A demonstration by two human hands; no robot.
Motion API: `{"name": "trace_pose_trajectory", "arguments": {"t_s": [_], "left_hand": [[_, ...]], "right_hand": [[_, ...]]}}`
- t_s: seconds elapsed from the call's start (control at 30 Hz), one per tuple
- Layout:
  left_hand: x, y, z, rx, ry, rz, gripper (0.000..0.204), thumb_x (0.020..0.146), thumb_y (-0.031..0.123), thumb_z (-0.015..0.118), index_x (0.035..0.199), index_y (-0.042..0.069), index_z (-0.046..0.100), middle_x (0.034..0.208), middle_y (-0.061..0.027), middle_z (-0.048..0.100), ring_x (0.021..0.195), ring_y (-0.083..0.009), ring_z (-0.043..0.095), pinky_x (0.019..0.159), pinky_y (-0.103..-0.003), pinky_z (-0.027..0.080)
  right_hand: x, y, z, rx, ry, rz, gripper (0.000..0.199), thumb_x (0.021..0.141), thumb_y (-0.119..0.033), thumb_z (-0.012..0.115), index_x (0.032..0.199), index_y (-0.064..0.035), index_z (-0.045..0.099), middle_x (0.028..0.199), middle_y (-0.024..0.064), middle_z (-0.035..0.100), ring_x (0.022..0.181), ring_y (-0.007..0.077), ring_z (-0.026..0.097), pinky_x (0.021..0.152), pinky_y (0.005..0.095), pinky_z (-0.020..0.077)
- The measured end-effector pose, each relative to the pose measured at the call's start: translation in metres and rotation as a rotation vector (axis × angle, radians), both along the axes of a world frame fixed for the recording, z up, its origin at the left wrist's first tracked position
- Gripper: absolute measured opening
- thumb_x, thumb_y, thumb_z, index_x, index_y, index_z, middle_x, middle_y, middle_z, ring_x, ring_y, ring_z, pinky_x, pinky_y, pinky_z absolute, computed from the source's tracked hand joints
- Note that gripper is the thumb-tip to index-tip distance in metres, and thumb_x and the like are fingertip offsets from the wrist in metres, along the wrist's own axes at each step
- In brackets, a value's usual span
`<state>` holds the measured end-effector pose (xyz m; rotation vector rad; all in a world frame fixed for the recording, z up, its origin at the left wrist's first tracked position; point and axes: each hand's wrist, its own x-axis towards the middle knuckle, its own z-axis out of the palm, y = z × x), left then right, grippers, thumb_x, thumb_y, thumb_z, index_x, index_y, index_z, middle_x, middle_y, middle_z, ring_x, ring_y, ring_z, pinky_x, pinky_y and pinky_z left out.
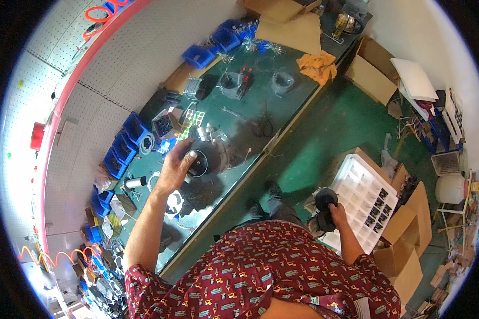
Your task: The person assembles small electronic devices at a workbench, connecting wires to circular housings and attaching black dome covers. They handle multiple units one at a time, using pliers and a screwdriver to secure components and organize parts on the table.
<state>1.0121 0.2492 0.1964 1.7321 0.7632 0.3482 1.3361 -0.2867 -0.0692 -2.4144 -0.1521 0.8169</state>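
Over the workbench, my left hand (174, 169) is closed on the rim of a black, hollow cylindrical housing (212, 154), thumb at its open mouth. Beside that housing are small white cylinders (203, 132) and a thin cable. A white ring-shaped part (174, 202) lies on the bench near my left forearm. Away from the bench, at my right side, my right hand (338, 215) grips a black round part with a disc-like end (324, 198). A second dark rounded piece shows just below it; whether the two are joined, I cannot tell.
A white compartment tray (351, 183) with several black parts stands right of me, beside open cardboard boxes (410, 228). The green bench (239, 98) bears a wrench, scissors (263, 126), wire coils (194, 87) and an orange cloth (318, 67). Blue bins (123, 146) line its back.
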Motion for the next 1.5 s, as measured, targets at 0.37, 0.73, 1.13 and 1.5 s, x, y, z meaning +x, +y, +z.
{"name": "trace_pose_trajectory", "arguments": {"t_s": [0.37, 0.73, 1.13, 1.5], "left_hand": [[0.010, 0.009, 0.010, -0.092, 0.069, 0.065, 0.058, 0.099, 0.035, 0.066, 0.136, -0.006, 0.051, 0.120, -0.0145, 0.064, 0.112, -0.0190, 0.058, 0.100, -0.034, 0.046], [-0.016, -0.027, 0.030, -0.261, 0.130, 0.164, 0.059, 0.096, 0.035, 0.071, 0.134, -0.006, 0.054, 0.121, -0.0142, 0.065, 0.114, -0.0196, 0.059, 0.101, -0.034, 0.046], [-0.061, 0.041, 0.039, -0.003, 0.084, 0.362, 0.042, 0.097, 0.015, 0.068, 0.132, -0.005, 0.056, 0.116, -0.0105, 0.066, 0.106, -0.0156, 0.060, 0.095, -0.031, 0.049], [-0.054, 0.130, -0.128, 0.240, 0.484, 0.310, 0.043, 0.085, 0.012, 0.074, 0.125, 0.001, 0.063, 0.103, -0.0159, 0.071, 0.095, -0.0211, 0.066, 0.085, -0.037, 0.052]], "right_hand": [[0.052, 0.036, -0.034, -0.168, -0.017, 0.172, 0.055, 0.086, -0.038, 0.062, 0.111, 0.0110, 0.062, 0.102, 0.0301, 0.068, 0.098, 0.0421, 0.067, 0.086, 0.0470, 0.0506], [0.090, 0.117, 0.012, 0.043, 0.000, 0.354, 0.051, 0.089, -0.039, 0.060, 0.111, 0.0078, 0.062, 0.102, 0.0288, 0.068, 0.101, 0.0420, 0.066, 0.087, 0.0469, 0.0500], [0.095, 0.345, 0.146, 0.212, -0.140, 0.650, 0.054, 0.088, -0.040, 0.064, 0.112, 0.0073, 0.060, 0.110, 0.0322, 0.065, 0.107, 0.0464, 0.063, 0.093, 0.0492, 0.0469], [0.084, 0.527, 0.097, 0.139, -0.111, 0.880, 0.071, 0.084, -0.047, 0.062, 0.122, 0.0127, 0.058, 0.123, 0.0342, 0.061, 0.118, 0.0435, 0.061, 0.100, 0.0458, 0.0467]]}}
